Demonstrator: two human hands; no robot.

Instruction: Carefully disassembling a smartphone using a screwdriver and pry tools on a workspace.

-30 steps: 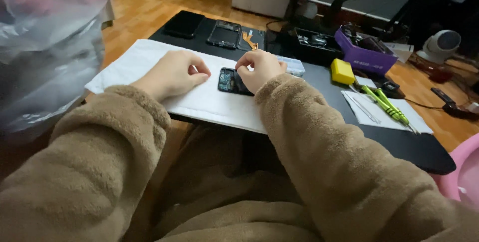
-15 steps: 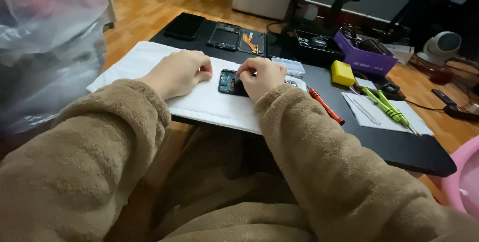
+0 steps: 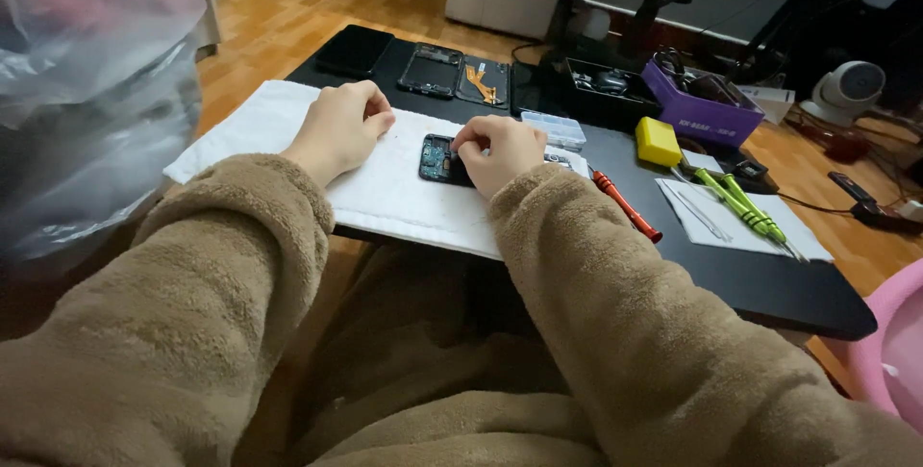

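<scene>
Phone board [image 3: 437, 157] lies under our right hand [image 3: 500, 150], whose curled fingers press on it, long axis running sideways; our left hand [image 3: 338, 126] rests loosely closed, apart to its left, holding nothing.

Your black table [image 3: 769, 284] stands over a wooden floor [image 3: 288, 5]. On it lie a white cloth [image 3: 385, 188], a red screwdriver [image 3: 625, 205], a yellow block [image 3: 658, 141], a purple box [image 3: 707, 111] and green tools [image 3: 740, 202] on white paper [image 3: 716, 231].
</scene>
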